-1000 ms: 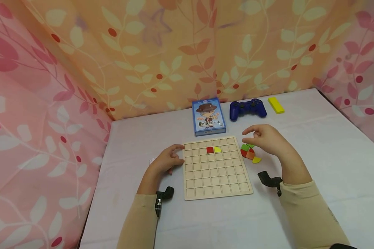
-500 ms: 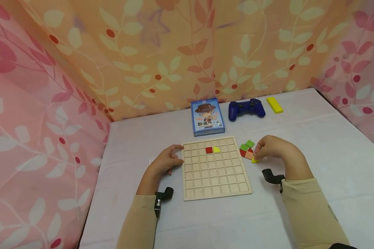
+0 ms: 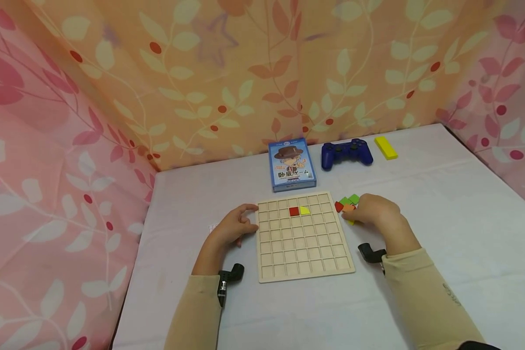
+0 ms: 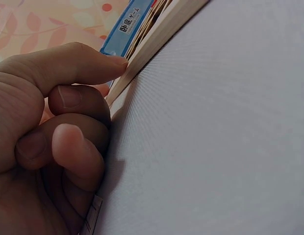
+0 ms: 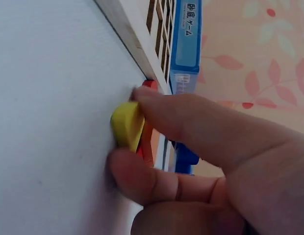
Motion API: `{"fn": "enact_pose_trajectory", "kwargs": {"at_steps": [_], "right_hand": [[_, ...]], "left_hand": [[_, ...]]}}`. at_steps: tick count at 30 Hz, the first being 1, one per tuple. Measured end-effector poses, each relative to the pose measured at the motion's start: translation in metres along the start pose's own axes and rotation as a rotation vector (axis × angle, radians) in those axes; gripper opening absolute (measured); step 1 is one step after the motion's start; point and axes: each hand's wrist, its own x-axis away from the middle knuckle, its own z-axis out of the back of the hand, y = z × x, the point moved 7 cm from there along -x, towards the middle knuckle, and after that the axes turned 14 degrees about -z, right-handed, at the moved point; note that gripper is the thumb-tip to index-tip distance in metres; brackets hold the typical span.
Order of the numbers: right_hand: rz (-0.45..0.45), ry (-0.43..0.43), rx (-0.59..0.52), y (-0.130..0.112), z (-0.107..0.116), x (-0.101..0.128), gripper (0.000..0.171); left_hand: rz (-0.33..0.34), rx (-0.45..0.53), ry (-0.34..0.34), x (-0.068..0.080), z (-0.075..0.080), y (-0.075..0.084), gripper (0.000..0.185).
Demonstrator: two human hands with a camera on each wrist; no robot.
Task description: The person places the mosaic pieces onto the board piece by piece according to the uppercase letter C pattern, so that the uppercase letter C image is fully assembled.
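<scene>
A wooden grid board (image 3: 306, 243) lies flat on the table, with a red square tile (image 3: 294, 211) and a yellow quarter-round tile (image 3: 304, 210) side by side in its second row. My left hand (image 3: 231, 226) touches the board's left edge with fingertips; its other fingers are loosely bent in the left wrist view. At the board's right, my right hand (image 3: 374, 211) has another yellow quarter-round tile (image 5: 126, 125) between thumb and finger, low over the cloth. Green tiles (image 3: 354, 199), a red tile (image 3: 339, 207) and an orange tile (image 3: 348, 208) lie beside these fingers, partly covered.
Behind the board stand a blue card-game box (image 3: 292, 165), a dark blue game controller (image 3: 347, 154) and a yellow block (image 3: 386, 148). A sheet with a printed grid (image 3: 212, 227) is partly under my left hand. Floral curtains surround the white tablecloth (image 3: 297, 316).
My right hand has come down onto the loose tiles and then moved left. The yellow tile at its fingers and the red and orange tiles have shifted left. My left hand stays put.
</scene>
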Motion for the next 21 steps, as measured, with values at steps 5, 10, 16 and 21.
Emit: {"fn": "enact_pose_trajectory", "kwargs": {"at_steps": [5, 10, 16, 21], "right_hand": [[0.052, -0.092, -0.08, -0.002, -0.002, -0.002, 0.051], [0.117, -0.068, -0.085, -0.001, 0.009, 0.001, 0.048], [0.257, -0.081, -0.146, -0.008, 0.015, 0.006, 0.02], [0.329, -0.151, -0.199, -0.015, 0.004, -0.003, 0.025]], "left_hand": [[-0.008, -0.005, 0.002, -0.001, 0.0, 0.0, 0.062], [-0.013, -0.003, 0.005, -0.001, 0.0, 0.002, 0.063], [-0.018, -0.01, -0.003, 0.0, 0.0, 0.003, 0.063], [-0.016, -0.01, -0.001, 0.0, 0.0, 0.002, 0.063]]}}
